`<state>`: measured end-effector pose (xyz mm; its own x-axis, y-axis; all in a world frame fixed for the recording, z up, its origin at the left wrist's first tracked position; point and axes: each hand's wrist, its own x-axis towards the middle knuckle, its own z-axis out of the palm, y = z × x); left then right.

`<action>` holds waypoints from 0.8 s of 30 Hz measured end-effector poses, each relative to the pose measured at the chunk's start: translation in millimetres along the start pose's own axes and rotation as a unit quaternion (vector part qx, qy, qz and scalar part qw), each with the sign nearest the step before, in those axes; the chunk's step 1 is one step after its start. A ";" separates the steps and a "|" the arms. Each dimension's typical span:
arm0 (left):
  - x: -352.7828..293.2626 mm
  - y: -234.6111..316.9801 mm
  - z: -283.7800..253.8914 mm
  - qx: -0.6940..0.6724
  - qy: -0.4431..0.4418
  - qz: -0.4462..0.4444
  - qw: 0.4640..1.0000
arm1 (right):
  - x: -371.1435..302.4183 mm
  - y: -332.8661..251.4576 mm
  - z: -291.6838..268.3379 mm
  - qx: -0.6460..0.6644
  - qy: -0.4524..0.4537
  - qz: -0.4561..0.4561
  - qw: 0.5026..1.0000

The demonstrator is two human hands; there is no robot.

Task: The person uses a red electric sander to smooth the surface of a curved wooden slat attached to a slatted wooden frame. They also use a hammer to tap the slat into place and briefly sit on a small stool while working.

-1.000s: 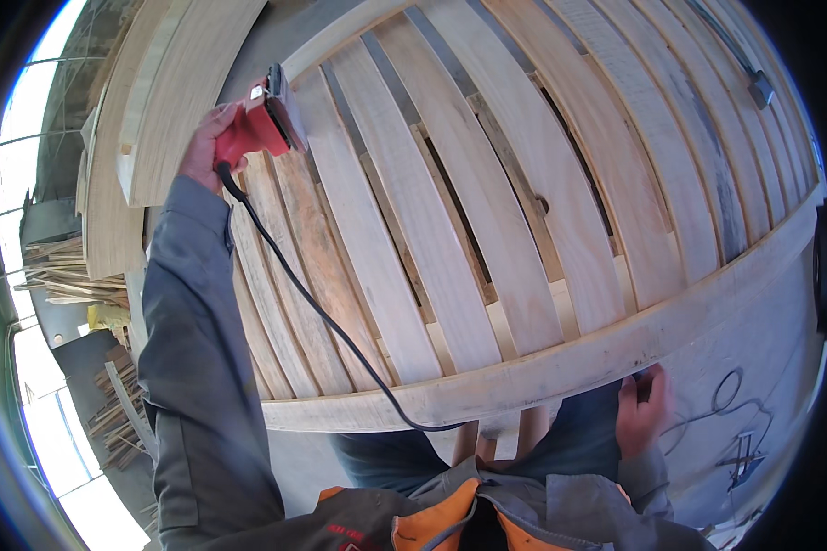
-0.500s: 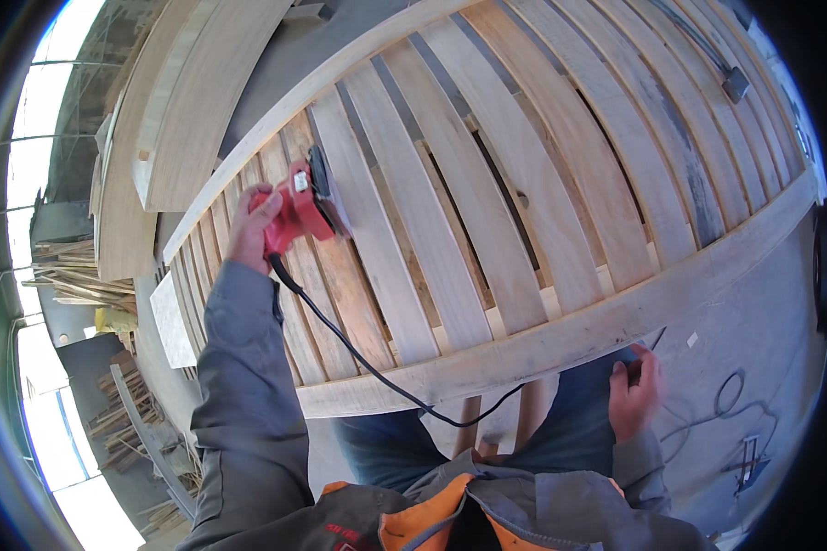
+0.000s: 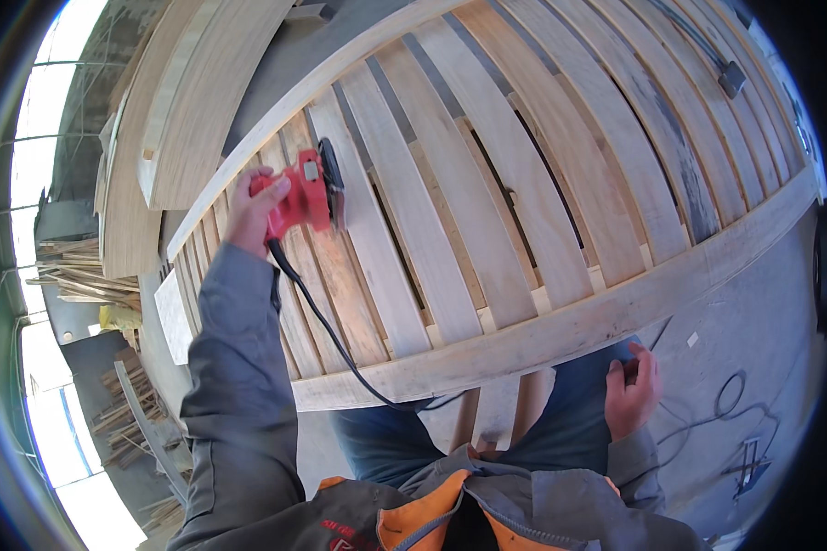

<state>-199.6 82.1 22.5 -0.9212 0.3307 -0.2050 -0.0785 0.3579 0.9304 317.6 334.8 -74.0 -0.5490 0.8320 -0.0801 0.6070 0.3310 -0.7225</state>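
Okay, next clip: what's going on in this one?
A person is gripping a red power sander in the left hand, over the slats toward the left part of a wooden slatted frame. Whether its pad is touching the wood is hard to tell. Its black cord trails back over the frame's near rail. The right hand is off the frame, beside the right leg, fingers curled, with nothing visible in it.

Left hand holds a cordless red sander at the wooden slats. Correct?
Not cordless: the head view shows a black cord running from the red sander. The left hand does hold it at the wooden slats.
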 end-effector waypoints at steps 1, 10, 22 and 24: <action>14.5 2.6 -3.8 0.017 0.001 0.008 1.000 | -0.5 3.0 0.6 0.005 -0.003 0.001 1.000; 131.4 23.2 -8.2 0.044 -0.009 -0.001 0.999 | 3.2 0.8 1.3 0.022 -0.014 0.045 0.999; 178.5 36.3 2.2 0.141 -0.037 0.025 0.989 | 2.2 2.8 -3.9 0.021 -0.031 0.066 0.997; 169.6 32.7 0.0 0.092 -0.022 0.018 0.995 | 2.6 1.0 -4.7 0.018 -0.032 0.063 0.997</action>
<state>-358.3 149.9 18.2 -0.9039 0.3834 -0.1898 0.0290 0.4976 0.8669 319.5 339.4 -71.6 -0.5061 0.8356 -0.2137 0.6533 0.2096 -0.7275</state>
